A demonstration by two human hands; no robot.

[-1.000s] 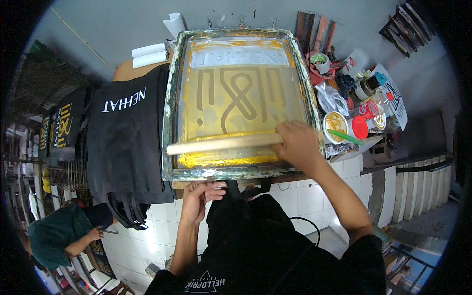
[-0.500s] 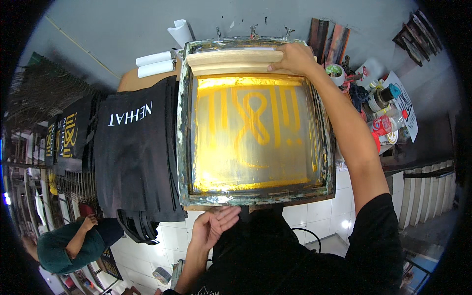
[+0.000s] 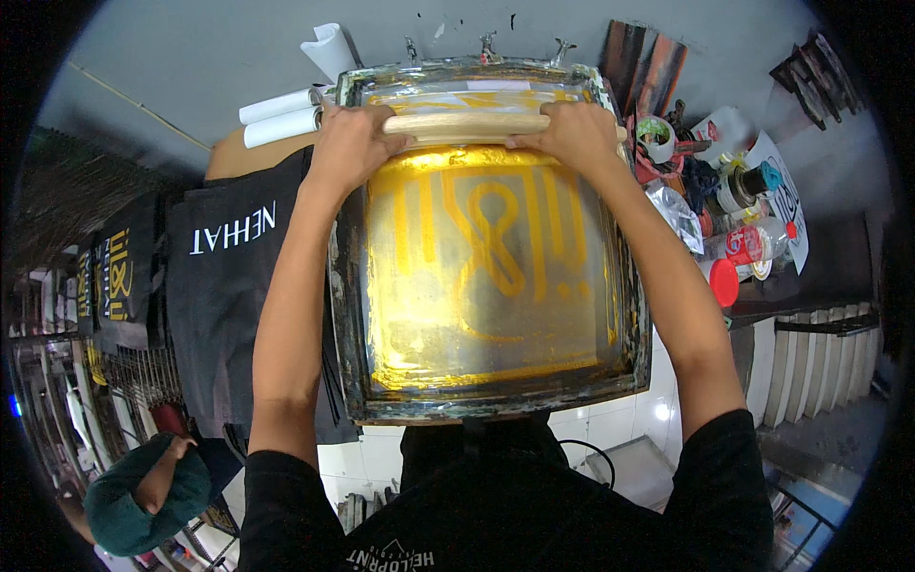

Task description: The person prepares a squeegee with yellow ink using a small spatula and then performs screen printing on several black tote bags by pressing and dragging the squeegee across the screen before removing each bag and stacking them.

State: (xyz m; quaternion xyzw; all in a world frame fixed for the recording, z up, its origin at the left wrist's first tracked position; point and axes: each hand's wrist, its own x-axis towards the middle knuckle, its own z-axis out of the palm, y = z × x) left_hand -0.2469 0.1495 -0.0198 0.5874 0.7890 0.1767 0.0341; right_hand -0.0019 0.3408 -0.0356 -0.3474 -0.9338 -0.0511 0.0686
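Observation:
A screen-printing frame [image 3: 491, 400] with a paint-stained dark border lies in front of me. Its mesh [image 3: 419, 315] is coated with yellow-gold ink and shows a looped, striped design. Across the far end of the mesh lies a squeegee [image 3: 467, 125] with a pale wooden handle. My left hand [image 3: 357, 143] is closed around its left end, and my right hand [image 3: 575, 133] grips the right end. Thick gold ink [image 3: 467, 157] lies in a band along the squeegee's near side. The blade's lower edge is hidden from me.
Black fabric bags [image 3: 224, 305] are stacked left of the frame, near white paper rolls [image 3: 281, 119]. Bottles, ink pots and a red lid [image 3: 723, 283] crowd the right side. Wooden-handled squeegees [image 3: 643, 67] lean on the wall. Another person [image 3: 148, 496] is at lower left.
My left hand has risen from below the frame's near edge to the squeegee's left end. My right hand stays on the right end. The squeegee looks tilted differently, exposing more beyond it.

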